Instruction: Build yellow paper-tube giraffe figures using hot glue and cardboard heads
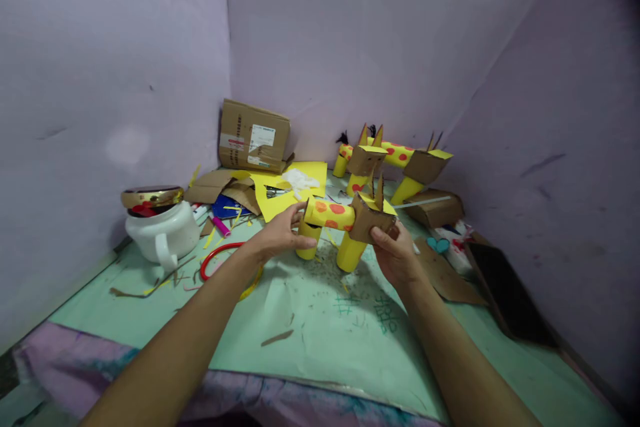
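A yellow paper-tube animal with orange spots (334, 213) stands on the green floor sheet (320, 320), its brown cardboard head (371, 215) to the right. My left hand (283, 235) grips its rear end, fingers curled round the tube and back leg. My right hand (395, 250) holds the cardboard head from below, fingers closed on it. Two similar spotted figures (387, 161) stand behind, near the wall.
A white jug with a gold lid (160, 223) sits at the left, a red ring (220, 257) beside it. Cardboard box (254, 137), yellow paper (290, 190) and scraps lie at the back. A dark flat board (505, 290) lies at the right wall.
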Tool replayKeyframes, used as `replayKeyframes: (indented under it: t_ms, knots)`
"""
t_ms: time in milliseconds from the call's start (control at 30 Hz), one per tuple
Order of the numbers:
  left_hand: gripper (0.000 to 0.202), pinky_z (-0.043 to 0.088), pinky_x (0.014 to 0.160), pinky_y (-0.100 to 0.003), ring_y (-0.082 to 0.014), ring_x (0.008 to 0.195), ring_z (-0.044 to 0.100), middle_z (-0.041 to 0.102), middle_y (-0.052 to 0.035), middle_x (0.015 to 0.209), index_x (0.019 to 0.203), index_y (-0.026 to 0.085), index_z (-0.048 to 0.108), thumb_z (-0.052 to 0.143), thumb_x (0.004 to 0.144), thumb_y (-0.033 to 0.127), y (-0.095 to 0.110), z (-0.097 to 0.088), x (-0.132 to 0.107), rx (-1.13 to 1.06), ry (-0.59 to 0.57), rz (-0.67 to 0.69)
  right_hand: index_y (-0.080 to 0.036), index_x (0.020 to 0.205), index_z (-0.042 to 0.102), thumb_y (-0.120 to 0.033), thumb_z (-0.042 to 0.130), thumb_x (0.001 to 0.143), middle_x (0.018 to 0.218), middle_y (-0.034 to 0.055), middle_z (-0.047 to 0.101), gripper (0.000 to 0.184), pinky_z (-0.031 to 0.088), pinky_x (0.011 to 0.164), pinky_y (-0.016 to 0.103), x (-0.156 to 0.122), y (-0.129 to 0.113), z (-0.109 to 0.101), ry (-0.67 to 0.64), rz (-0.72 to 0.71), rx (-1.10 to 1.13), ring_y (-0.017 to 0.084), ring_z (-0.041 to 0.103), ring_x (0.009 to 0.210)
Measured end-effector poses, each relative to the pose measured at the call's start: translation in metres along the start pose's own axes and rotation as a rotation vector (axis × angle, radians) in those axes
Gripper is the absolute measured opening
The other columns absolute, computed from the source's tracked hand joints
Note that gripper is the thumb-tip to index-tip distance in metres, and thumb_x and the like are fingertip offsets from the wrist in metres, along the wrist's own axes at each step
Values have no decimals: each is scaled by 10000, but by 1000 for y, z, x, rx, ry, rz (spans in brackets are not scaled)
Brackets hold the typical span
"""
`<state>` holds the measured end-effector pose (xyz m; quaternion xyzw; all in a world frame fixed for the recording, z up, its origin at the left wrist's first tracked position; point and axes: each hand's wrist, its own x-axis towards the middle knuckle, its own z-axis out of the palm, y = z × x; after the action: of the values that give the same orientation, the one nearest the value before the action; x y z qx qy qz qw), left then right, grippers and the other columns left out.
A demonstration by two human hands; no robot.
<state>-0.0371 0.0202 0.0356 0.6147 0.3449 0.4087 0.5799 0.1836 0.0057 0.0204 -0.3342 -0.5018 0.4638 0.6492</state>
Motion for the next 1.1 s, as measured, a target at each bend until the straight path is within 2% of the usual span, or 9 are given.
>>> replayKeyframes:
  t_ms: [100,233,300,433,600,833,967,1100]
  knots:
    - [650,456,886,-405,-268,1054,575,608,-128,1165,1111,145,521,757,506,161,-12,5,3,58,9,-38,-220,1082,594,-330,781,569,1136,71,634,557,466,870,397,0,1,-1,-46,-46,-17,291,565,1052]
    - [484,483,816,-404,-251,913,615,665,-86,987,963,130,580,730,504,152,-21,13,5,107,166,-80,-243,1131,564,-318,767,603,1201,50,597,570,456,896,372,0,1,-1,-95,-68,-64,269,545,1087]
    - [433,482,810,-412,-248,875,619,668,-77,941,922,125,586,721,512,162,-22,15,6,111,197,-83,-249,1131,556,-318,763,613,1197,44,597,562,455,906,372,1,1,-1,-103,-61,-76,264,543,1094]
    - [423,482,802,-416,-238,830,621,671,-66,897,892,123,589,740,505,202,-19,15,5,111,188,-85,-243,1117,556,-326,765,616,1179,50,605,549,445,928,390,2,0,-3,-132,-39,-71,270,526,1126]
    - [467,474,823,-403,-241,882,619,673,-85,971,922,125,600,767,508,262,-15,14,3,80,156,-81,-238,1126,556,-355,774,605,1207,60,593,577,437,944,402,2,-1,-6,-150,-29,-64,279,515,1148]
    - [515,488,799,-410,-261,906,622,673,-109,1025,959,121,607,771,505,300,-16,12,4,103,152,-92,-260,1263,464,-405,802,550,1366,71,463,802,403,989,407,4,-6,-10,-109,-48,-19,275,416,1258]
    - [535,496,790,-423,-271,897,626,685,-102,982,991,124,607,765,501,270,-15,11,5,128,152,-111,-281,1235,493,-301,832,491,1332,60,499,818,432,948,409,6,-16,-17,-229,49,-59,278,461,1213]
    - [517,500,784,-419,-260,873,629,683,-103,982,990,130,600,747,503,223,-16,11,4,138,158,-133,-240,1105,587,-135,795,482,1149,72,631,665,492,842,417,7,-18,-25,-385,269,-156,267,580,1053]
